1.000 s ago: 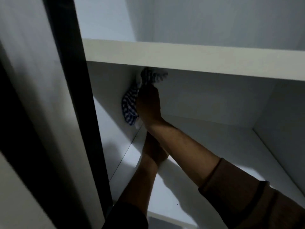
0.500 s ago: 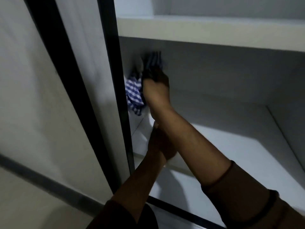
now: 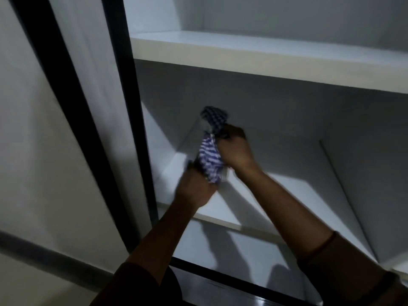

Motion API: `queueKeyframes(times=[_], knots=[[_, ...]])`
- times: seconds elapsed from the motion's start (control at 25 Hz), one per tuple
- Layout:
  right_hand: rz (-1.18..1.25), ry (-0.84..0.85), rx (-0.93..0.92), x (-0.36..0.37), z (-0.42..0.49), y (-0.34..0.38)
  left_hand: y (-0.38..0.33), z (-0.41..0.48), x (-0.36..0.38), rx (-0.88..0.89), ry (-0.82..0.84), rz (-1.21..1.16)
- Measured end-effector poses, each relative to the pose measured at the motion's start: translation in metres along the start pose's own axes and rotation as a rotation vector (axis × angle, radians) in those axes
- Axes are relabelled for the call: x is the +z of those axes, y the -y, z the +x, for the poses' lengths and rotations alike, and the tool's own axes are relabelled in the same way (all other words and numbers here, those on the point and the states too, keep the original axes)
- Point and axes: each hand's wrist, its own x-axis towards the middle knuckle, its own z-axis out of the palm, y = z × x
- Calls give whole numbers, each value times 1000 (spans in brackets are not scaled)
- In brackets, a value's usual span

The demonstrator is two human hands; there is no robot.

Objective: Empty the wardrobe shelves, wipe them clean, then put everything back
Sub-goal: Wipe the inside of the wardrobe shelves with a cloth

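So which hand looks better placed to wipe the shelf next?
Probably the right hand: it grips the checked cloth near its top, over the middle shelf. The left hand only holds the lower end, near the front edge.

pale wall [image 3: 39, 151] on left, dark skirting strip [image 3: 55, 259] w/ floor below

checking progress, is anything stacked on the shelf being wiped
No, the shelf shows bare white board; only the checked cloth held by both hands is over it.
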Motion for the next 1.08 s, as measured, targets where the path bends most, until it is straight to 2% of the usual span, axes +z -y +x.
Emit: queueKeyframes(times=[0.08,0.16,0.24,0.28,0.44,0.52,0.64,0.72,0.76,0.84,0.88,0.96,1.08], knots=[[-246,-87,89,-67,18,-48,-11,4,-8,-117,82,-66],[-583,-178,198,-134,24,-113,-18,11,-7,-71,84,19],[-905,-147,214,-172,19,-171,-11,20,-1,-15,96,51],[-969,-94,175,-177,16,-198,-7,25,1,-45,126,10],[-980,-85,47,-163,33,-237,-8,33,6,-106,149,-17],[-1064,28,17,-147,46,-230,-7,34,9,-112,140,-1],[-729,23,15,-96,53,-196,-6,35,9,-124,141,-29],[-564,125,-64,-64,50,-174,-6,33,9,-132,121,-70],[-541,170,-95,-66,52,-173,-5,32,10,-127,111,-91],[-497,49,-82,-106,57,-181,-4,34,11,-121,118,-78],[-501,-36,-22,-133,57,-195,-4,34,14,-121,117,-66],[-671,-47,73,-169,52,-218,-2,33,18,-111,91,-44],[-941,-78,150,-154,73,-250,-2,32,21,-87,32,-98]])
